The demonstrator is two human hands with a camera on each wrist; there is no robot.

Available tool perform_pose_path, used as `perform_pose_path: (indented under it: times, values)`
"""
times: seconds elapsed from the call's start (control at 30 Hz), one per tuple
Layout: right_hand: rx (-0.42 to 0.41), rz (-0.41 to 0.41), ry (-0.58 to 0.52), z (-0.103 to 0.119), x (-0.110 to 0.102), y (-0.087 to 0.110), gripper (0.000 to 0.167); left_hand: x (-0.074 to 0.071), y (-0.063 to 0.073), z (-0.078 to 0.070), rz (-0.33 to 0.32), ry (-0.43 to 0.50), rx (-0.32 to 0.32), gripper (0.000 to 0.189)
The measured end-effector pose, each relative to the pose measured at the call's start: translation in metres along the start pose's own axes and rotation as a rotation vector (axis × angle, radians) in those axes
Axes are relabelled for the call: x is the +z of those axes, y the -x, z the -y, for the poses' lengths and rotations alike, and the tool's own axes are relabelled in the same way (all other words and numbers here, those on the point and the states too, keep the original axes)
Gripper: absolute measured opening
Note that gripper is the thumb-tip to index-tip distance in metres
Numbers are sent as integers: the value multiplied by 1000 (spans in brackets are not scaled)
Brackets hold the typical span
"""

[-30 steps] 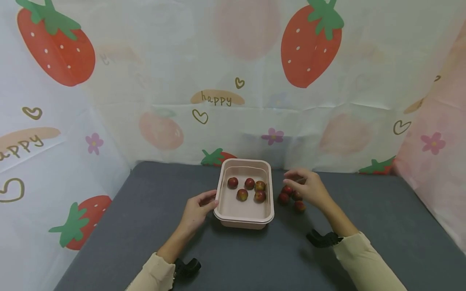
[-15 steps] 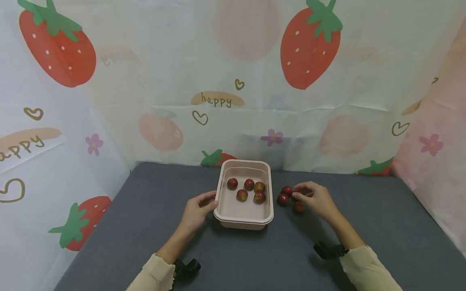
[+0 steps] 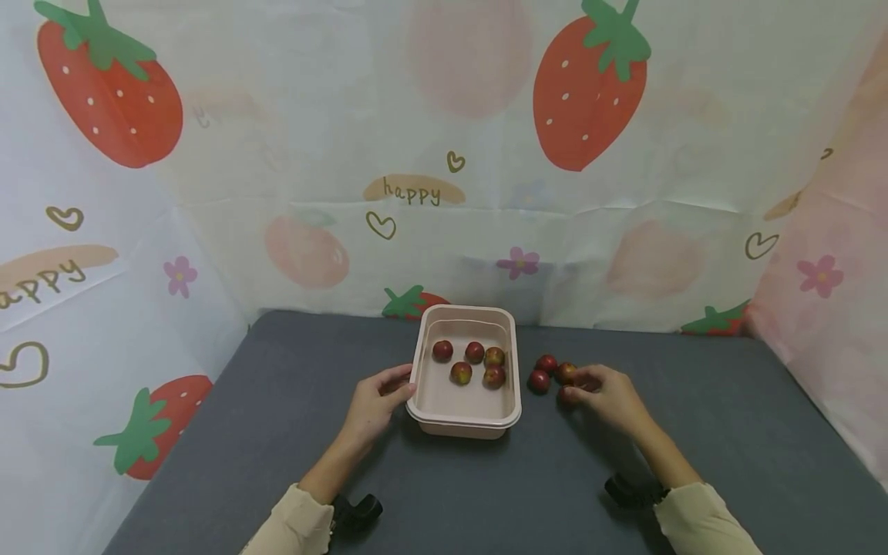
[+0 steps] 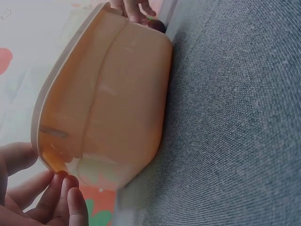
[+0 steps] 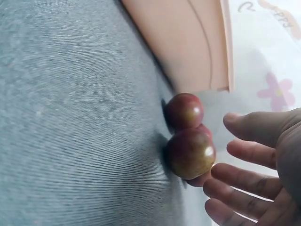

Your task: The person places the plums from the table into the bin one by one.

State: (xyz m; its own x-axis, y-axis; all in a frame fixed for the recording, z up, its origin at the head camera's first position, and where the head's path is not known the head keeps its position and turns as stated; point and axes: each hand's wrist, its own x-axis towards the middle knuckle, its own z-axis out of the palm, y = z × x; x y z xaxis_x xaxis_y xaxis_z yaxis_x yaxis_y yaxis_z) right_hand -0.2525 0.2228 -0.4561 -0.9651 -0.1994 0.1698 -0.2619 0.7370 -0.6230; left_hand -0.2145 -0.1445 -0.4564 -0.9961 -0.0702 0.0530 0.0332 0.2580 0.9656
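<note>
A pale pink plastic box (image 3: 461, 412) stands at the middle of the table, several red-and-yellow plums (image 3: 461, 373) lying apart inside it. My left hand (image 3: 371, 402) holds its left rim, thumb on one side and fingers curled under the lip in the left wrist view. To the box's right, several more plums (image 3: 539, 381) sit in a small cluster. My right hand (image 3: 613, 397) is at the nearest plum (image 3: 565, 396), its fingertips overlapping it in the head view. In the right wrist view the thumb and fingers are spread, with a gap to the front plum (image 5: 190, 153).
A dark grey cloth (image 3: 458, 493) covers the table. Behind it and along both sides hangs a white curtain (image 3: 312, 139) printed with strawberries, hearts and flowers. Black wrist straps (image 3: 357, 512) show below each hand.
My right hand has moved down and slightly right over the cluster, from its far plums to the nearest one. My left hand and the box have stayed put.
</note>
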Motion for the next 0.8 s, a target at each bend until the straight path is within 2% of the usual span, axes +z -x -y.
perform_pose_path:
  times: [0.27, 0.6, 0.8]
  values:
    - [4, 4, 23, -7, 10, 2, 21, 1, 0, 2, 3, -9, -10, 38]
    - [-8, -13, 38, -9, 14, 1, 22, 2, -1, 6, -16, -32, -12, 36]
    - [-28, -38, 57, -6, 17, 0, 23, 3, 0, 2, -34, -36, -4, 36]
